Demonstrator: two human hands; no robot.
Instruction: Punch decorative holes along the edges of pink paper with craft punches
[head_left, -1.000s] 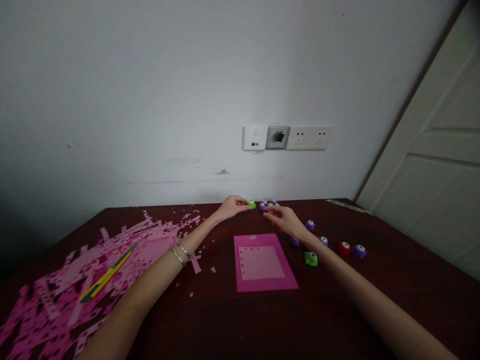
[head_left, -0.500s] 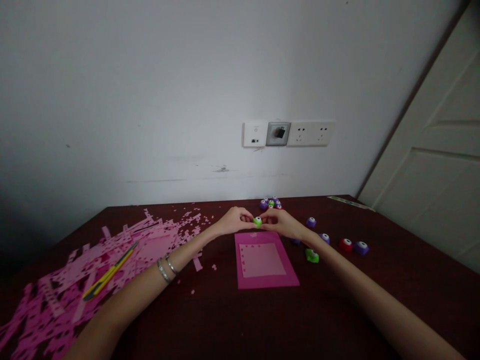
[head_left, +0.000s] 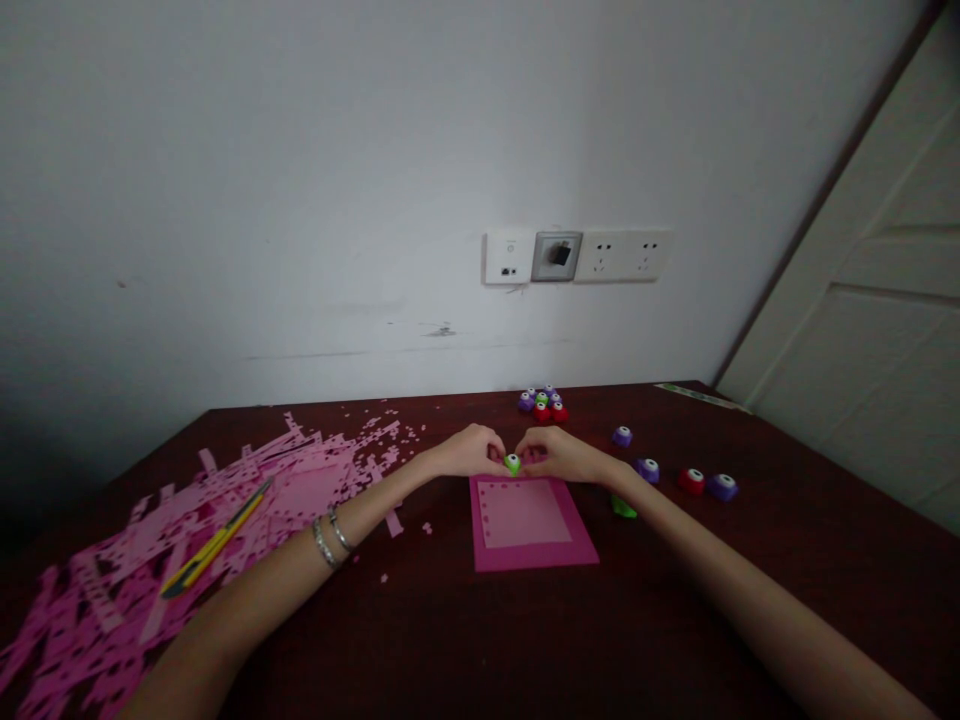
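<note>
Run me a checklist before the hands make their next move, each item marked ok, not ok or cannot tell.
1. Green paper punch between the left hand and right hand: ok.
2. Magenta sheet lying flat, near edge in view: ok.
3. Magenta sheet's far edge fully visible: not ok, the hands partly cover it.
4. Punch seated on that edge: cannot tell, view too small.
5. Yellow utility knife on the paper strips, apart from both hands: ok.
6. Knife blade retracted: cannot tell.

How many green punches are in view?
3: one green punch between left hand and right hand, one in the rear cluster, one partly behind the right forearm; others may be hidden.
</note>
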